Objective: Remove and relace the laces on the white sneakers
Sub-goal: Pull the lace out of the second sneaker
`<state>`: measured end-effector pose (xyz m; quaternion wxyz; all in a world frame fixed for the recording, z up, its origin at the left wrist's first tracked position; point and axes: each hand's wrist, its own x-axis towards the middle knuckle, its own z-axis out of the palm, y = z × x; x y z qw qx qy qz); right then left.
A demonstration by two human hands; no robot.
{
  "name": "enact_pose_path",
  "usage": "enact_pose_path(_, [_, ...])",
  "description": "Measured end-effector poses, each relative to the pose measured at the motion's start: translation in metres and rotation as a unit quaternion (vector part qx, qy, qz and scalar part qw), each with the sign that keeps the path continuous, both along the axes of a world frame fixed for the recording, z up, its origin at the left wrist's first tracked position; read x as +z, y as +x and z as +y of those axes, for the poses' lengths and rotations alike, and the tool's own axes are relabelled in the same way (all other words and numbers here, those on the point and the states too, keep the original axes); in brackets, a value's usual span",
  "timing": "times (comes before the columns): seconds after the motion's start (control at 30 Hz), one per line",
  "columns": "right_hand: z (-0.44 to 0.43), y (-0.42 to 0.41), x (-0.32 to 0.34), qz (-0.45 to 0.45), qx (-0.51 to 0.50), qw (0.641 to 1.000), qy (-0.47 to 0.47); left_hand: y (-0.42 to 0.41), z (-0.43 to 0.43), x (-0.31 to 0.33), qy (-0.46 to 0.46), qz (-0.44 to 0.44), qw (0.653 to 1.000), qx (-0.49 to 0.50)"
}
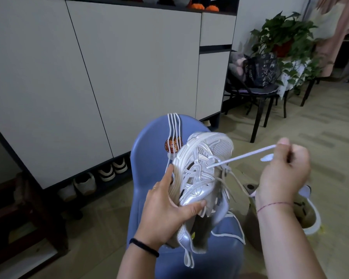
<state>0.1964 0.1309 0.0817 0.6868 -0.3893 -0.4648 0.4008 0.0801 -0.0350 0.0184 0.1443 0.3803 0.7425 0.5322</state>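
My left hand grips the white sneaker by the sole and side, the thumb curled on the upper, and holds it above the blue chair. My right hand pinches the white lace, stretched tight from an eyelet. Spare laces hang over the chair back.

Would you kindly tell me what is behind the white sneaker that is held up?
A blue chair, with white laces draped over its backrest across a round sticker. The sneaker and the left hand cover the laces' lower ends and part of the seat.
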Motion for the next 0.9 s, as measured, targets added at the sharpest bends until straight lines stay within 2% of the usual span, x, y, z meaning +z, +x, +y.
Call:
enact_pose_path(0.07, [0.000,-0.003,-0.003,-0.073,0.109,0.991,-0.001,-0.003,-0.001,0.000,0.011,-0.005,1.000,0.008])
enact_pose_path(0.17, [-0.007,-0.008,-0.002,-0.149,0.238,0.960,0.018,-0.003,-0.003,0.004,0.026,-0.006,0.999,0.024])
enact_pose_path(0.33, [-0.020,-0.011,-0.001,-0.280,0.350,0.891,0.068,-0.003,-0.004,0.004,0.011,-0.004,0.999,0.034])
enact_pose_path(0.43, [-0.024,-0.016,-0.005,-0.385,0.333,0.856,0.094,-0.003,-0.003,0.003,0.000,0.008,0.999,0.035])
enact_pose_path(0.53, [-0.024,-0.018,-0.006,-0.436,0.304,0.842,0.095,-0.003,-0.003,0.003,-0.011,0.027,0.999,0.034])
enact_pose_path(0.9, [-0.030,-0.024,-0.005,-0.465,0.285,0.829,0.120,-0.002,-0.005,0.005,-0.007,0.032,0.998,0.048])
